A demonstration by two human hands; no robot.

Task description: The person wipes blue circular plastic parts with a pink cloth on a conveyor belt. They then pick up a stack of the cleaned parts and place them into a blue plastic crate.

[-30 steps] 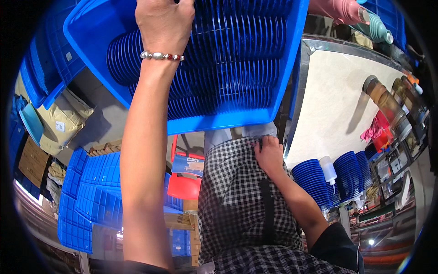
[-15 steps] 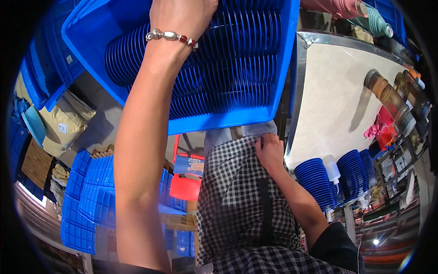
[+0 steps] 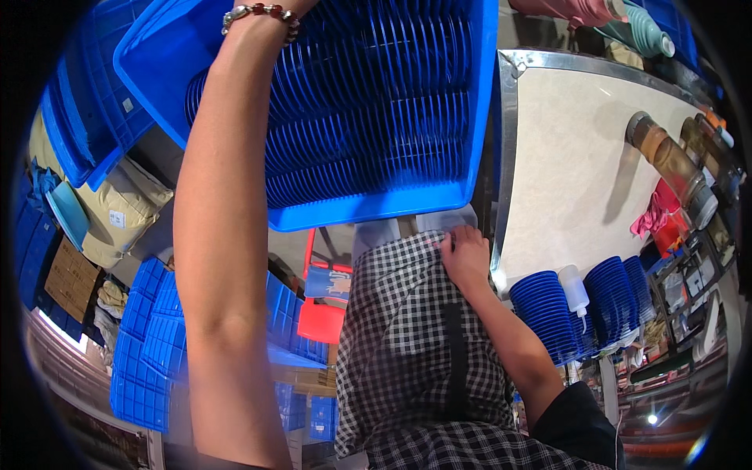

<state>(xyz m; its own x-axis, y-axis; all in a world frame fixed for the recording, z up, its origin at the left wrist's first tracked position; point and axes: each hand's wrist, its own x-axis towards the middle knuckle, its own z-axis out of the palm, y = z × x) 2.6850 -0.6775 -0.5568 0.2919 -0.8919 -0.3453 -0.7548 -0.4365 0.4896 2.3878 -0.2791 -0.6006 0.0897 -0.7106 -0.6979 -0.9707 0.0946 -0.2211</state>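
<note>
A large blue plastic crate (image 3: 487, 117) stands in front of me, packed with rows of thin blue round plates (image 3: 368, 102) on edge. My left arm reaches over its left side. Only the wrist, with a beaded bracelet, and the base of my left hand (image 3: 288, 8) show at the top edge; the fingers are out of the picture. My right hand (image 3: 468, 257) rests on my checked apron (image 3: 399, 313) below the crate's near rim, its fingers lying over the cloth.
To the right is a pale table (image 3: 583, 172) with a metal edge. Stacks of blue plates (image 3: 542, 317) and a white squeeze bottle (image 3: 573, 288) are by its near end. Blue crates (image 3: 145, 345), a pale sack (image 3: 121, 211) and a red chair (image 3: 321, 323) are at left.
My left hand has moved up and left, mostly out of the picture, uncovering more plates. The right hand stays on the apron.
</note>
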